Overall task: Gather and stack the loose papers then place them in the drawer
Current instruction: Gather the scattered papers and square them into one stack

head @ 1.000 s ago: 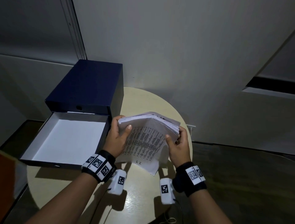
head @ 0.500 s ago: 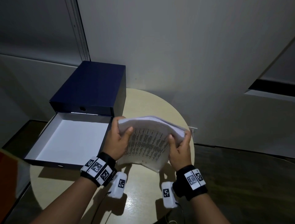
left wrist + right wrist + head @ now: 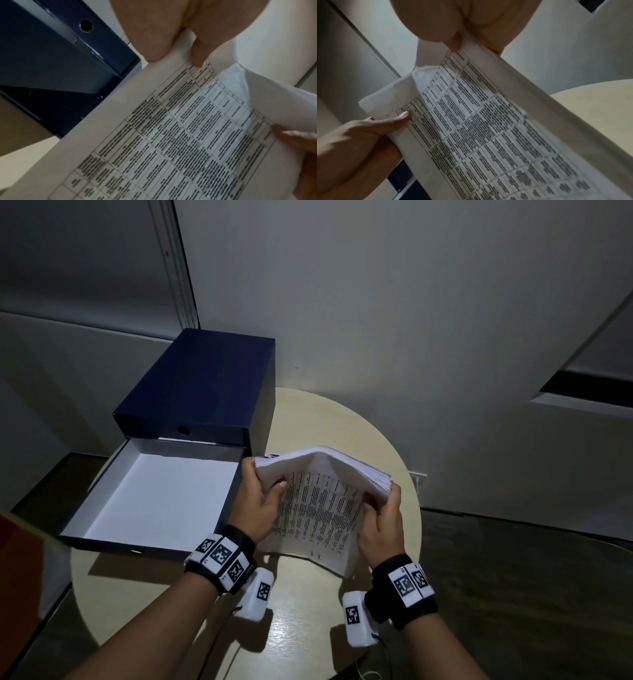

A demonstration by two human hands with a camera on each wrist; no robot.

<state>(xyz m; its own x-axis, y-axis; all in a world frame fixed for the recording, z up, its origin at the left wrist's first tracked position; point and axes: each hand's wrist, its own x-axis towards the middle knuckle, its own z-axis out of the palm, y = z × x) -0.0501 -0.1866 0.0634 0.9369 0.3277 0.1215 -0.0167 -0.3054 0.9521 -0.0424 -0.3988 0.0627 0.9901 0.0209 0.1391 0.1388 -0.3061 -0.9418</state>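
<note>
Head view gives me the clearest read: my left hand and right hand each clasp one side of the thick stack of white printed papers, thumbs on the printed face, fingers curled behind. I hold the stack upright above the round beige table, its top edge bowed over into a hump and its bottom edge near or on the tabletop; I cannot tell which. The wrist views confirm both thumbs pressing on the ruled table of text.

By my judgement the gathering is done: I see no stray sheets on the table. The squaring looks unfinished, since the edges on the right side fan out unevenly. Placing is wholly left.

To the left, touching or just beside my left hand, the white-lined drawer of the dark navy cardboard box stands pulled out and holds nothing. Its near right wall rises between the papers and the drawer floor, so I judge the stack must be lifted over that wall and laid flat. A grey wall stands behind the table, and something orange shows at the far left edge.
</note>
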